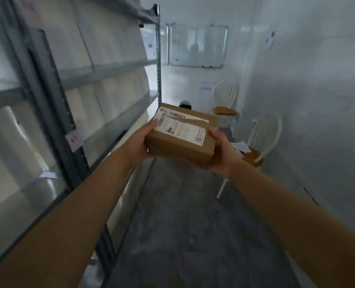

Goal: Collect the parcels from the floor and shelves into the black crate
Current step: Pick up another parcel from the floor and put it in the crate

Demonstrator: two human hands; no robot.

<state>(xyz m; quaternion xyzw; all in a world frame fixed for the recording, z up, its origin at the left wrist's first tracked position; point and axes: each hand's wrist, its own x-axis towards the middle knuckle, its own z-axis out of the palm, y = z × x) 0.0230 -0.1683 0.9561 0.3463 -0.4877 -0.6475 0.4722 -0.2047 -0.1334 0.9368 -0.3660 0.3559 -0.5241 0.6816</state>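
I hold a brown cardboard parcel point(182, 136) with a torn white shipping label in front of me at chest height, over the aisle floor. My left hand point(139, 142) grips its left end, thumb on the label. My right hand point(222, 154) grips its right end from below and the side. Just beyond the parcel's far edge a small dark object point(185, 104) with a white top shows on the floor; I cannot tell whether it is the black crate.
Grey metal shelving point(74, 84) with white wrapped bundles runs along the left. Two white chairs with wooden seats point(226, 109) point(261, 142) stand against the right wall, papers on the nearer one. A whiteboard point(197, 45) hangs on the far wall. Dark grey floor point(182, 215) runs down the aisle.
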